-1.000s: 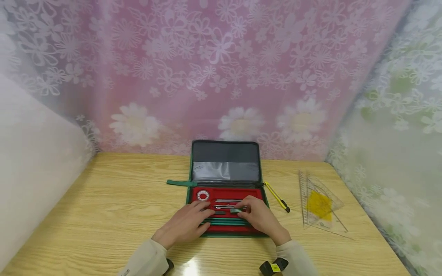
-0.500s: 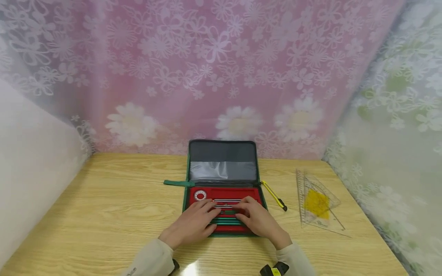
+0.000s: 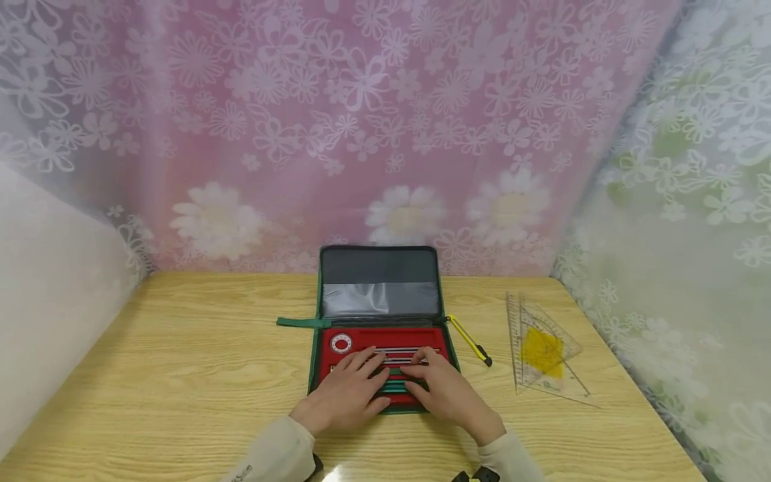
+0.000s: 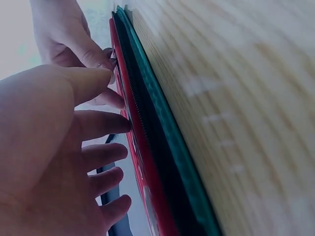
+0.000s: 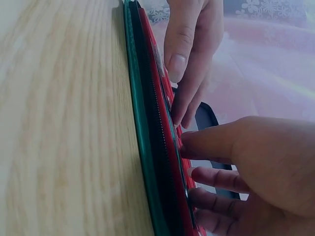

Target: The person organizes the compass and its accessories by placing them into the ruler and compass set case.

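Note:
A zip case (image 3: 378, 264) with a green outside and dark lining lies unfolded on the table. Its red tray (image 3: 367, 337) holds metal drawing tools (image 3: 397, 350), a round white ring-shaped piece (image 3: 341, 334) and a dark green strip (image 3: 395, 371). Over the tray's left part, my left hand (image 3: 349, 391) rests with its fingers spread and nearly straight. From the right, my right hand (image 3: 448, 391) touches the tray near the green strip with bent but uncurled fingers. In the right wrist view, the right hand's fingertips (image 5: 197, 196) press the tray's surface. Both hands hide parts of it.
Right of the case lies a yellow utility knife (image 3: 466, 337). Farther right, clear set squares (image 3: 536, 381) overlap around a yellow sheet (image 3: 542, 351). A green strap (image 3: 298, 323) sticks out left. A flowered curtain (image 3: 301, 134) stands behind the wooden table (image 3: 211, 375).
The small green piece, pinched by my right hand a second ago, now lies in the tray. My left hand has slid right, nearer the right one. The view has shifted slightly.

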The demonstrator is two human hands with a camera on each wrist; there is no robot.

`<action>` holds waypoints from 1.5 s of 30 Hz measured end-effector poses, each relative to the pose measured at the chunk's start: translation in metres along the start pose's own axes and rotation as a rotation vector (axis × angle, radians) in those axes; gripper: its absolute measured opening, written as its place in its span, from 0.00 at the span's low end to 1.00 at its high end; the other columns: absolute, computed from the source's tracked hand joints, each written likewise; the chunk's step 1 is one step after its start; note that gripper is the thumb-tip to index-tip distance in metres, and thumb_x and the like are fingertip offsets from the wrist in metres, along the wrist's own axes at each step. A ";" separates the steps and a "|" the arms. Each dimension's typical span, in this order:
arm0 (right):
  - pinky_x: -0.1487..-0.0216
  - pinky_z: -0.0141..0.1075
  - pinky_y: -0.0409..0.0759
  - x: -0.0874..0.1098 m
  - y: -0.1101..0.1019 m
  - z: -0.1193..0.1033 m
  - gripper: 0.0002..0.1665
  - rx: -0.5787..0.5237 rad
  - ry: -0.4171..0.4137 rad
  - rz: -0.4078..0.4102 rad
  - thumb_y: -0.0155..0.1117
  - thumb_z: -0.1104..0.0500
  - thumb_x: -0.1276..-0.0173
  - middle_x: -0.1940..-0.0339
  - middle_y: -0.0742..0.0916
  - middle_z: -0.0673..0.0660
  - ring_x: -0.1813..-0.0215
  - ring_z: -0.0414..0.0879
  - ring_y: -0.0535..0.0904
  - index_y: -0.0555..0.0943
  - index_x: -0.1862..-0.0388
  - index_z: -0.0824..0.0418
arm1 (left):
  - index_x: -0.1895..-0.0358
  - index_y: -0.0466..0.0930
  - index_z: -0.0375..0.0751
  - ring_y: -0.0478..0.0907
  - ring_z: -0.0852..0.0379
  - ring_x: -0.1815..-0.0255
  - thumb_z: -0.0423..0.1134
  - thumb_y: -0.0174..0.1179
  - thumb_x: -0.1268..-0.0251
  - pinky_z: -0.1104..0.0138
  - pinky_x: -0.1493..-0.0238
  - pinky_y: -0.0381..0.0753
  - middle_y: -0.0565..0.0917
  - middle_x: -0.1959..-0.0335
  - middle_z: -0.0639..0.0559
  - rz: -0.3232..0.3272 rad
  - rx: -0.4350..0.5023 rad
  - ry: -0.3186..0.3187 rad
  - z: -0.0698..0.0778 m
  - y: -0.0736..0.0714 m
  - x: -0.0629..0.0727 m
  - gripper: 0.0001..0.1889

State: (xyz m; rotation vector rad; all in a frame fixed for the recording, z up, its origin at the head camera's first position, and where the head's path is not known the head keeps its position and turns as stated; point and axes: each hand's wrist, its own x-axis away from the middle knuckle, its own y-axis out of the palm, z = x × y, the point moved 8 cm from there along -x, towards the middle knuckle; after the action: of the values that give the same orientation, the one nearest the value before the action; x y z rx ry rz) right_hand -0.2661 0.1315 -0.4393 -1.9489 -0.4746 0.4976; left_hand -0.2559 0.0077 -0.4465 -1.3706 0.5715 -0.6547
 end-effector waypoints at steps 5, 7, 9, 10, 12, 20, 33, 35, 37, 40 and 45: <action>0.54 0.40 0.76 0.001 -0.001 -0.004 0.16 0.028 -0.028 0.028 0.64 0.59 0.33 0.54 0.75 0.51 0.56 0.44 0.73 0.84 0.48 0.61 | 0.33 0.70 0.45 0.51 0.47 0.26 0.56 0.46 0.27 0.51 0.32 0.57 0.62 0.29 0.46 0.031 0.019 0.002 -0.002 -0.002 0.001 0.27; 0.54 0.41 0.76 0.001 -0.001 -0.005 0.15 0.034 -0.042 0.030 0.64 0.59 0.33 0.55 0.75 0.52 0.56 0.45 0.73 0.84 0.49 0.62 | 0.33 0.71 0.45 0.51 0.48 0.27 0.56 0.46 0.27 0.51 0.32 0.58 0.63 0.29 0.46 0.036 0.023 -0.003 -0.003 -0.002 0.001 0.27; 0.54 0.41 0.76 0.001 -0.001 -0.005 0.15 0.026 -0.041 0.028 0.64 0.59 0.33 0.54 0.75 0.52 0.56 0.45 0.73 0.84 0.49 0.62 | 0.33 0.71 0.46 0.52 0.48 0.27 0.56 0.46 0.27 0.51 0.33 0.58 0.63 0.29 0.46 0.031 0.024 -0.009 -0.003 -0.001 0.001 0.27; 0.54 0.41 0.76 0.001 -0.001 -0.004 0.15 0.018 -0.034 0.025 0.64 0.59 0.33 0.54 0.75 0.52 0.56 0.45 0.73 0.84 0.49 0.62 | 0.33 0.71 0.46 0.52 0.48 0.27 0.56 0.46 0.27 0.51 0.33 0.58 0.63 0.29 0.46 0.028 0.027 -0.013 -0.004 -0.001 0.001 0.26; 0.54 0.41 0.76 0.001 -0.002 0.000 0.15 -0.008 -0.014 0.022 0.62 0.57 0.31 0.54 0.75 0.51 0.55 0.44 0.73 0.84 0.49 0.61 | 0.33 0.70 0.47 0.53 0.48 0.27 0.56 0.46 0.27 0.51 0.33 0.59 0.63 0.29 0.46 0.026 0.038 -0.016 -0.005 -0.001 0.000 0.26; 0.60 0.38 0.78 0.011 -0.026 0.044 0.13 -0.074 0.221 0.161 0.61 0.54 0.31 0.56 0.78 0.48 0.61 0.40 0.76 0.84 0.51 0.55 | 0.29 0.64 0.48 0.62 0.47 0.32 0.54 0.47 0.27 0.51 0.36 0.64 0.66 0.32 0.45 0.072 0.078 0.048 -0.002 -0.008 -0.009 0.27; 0.67 0.41 0.79 0.055 -0.051 0.120 0.15 -0.043 0.542 0.290 0.63 0.56 0.32 0.53 0.80 0.59 0.62 0.49 0.81 0.83 0.51 0.62 | 0.28 0.62 0.51 0.60 0.50 0.31 0.54 0.47 0.26 0.53 0.35 0.64 0.64 0.30 0.47 0.025 0.126 0.137 0.020 -0.001 -0.035 0.27; 0.67 0.43 0.79 0.059 -0.051 0.128 0.18 -0.037 0.578 0.273 0.64 0.53 0.33 0.51 0.81 0.61 0.58 0.53 0.82 0.82 0.49 0.63 | 0.28 0.63 0.51 0.59 0.50 0.31 0.53 0.47 0.26 0.53 0.35 0.64 0.63 0.30 0.47 0.021 0.123 0.139 0.022 -0.001 -0.037 0.27; 0.66 0.47 0.79 0.061 -0.051 0.133 0.22 -0.020 0.598 0.252 0.64 0.51 0.33 0.50 0.81 0.62 0.56 0.55 0.82 0.81 0.47 0.64 | 0.28 0.63 0.51 0.59 0.50 0.30 0.53 0.47 0.27 0.53 0.35 0.64 0.63 0.30 0.47 0.019 0.116 0.136 0.024 -0.001 -0.038 0.27; 0.63 0.50 0.79 0.062 -0.050 0.140 0.27 -0.006 0.634 0.225 0.64 0.47 0.34 0.52 0.81 0.62 0.56 0.56 0.80 0.79 0.46 0.66 | 0.29 0.64 0.51 0.59 0.50 0.30 0.54 0.47 0.26 0.52 0.35 0.64 0.63 0.30 0.47 0.020 0.097 0.136 0.028 -0.002 -0.040 0.27; 0.68 0.46 0.77 0.062 -0.049 0.147 0.28 0.010 0.687 0.199 0.65 0.44 0.36 0.55 0.80 0.60 0.62 0.50 0.78 0.80 0.48 0.65 | 0.29 0.65 0.51 0.59 0.50 0.30 0.54 0.46 0.26 0.53 0.35 0.63 0.64 0.30 0.47 0.028 0.074 0.139 0.031 -0.002 -0.041 0.26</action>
State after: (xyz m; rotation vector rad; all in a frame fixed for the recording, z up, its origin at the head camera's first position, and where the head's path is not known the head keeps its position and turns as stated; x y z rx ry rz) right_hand -0.2985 0.2945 -0.4603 -2.0177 0.1604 -0.0664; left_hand -0.2627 0.0588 -0.4408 -1.2529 0.6700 -0.7459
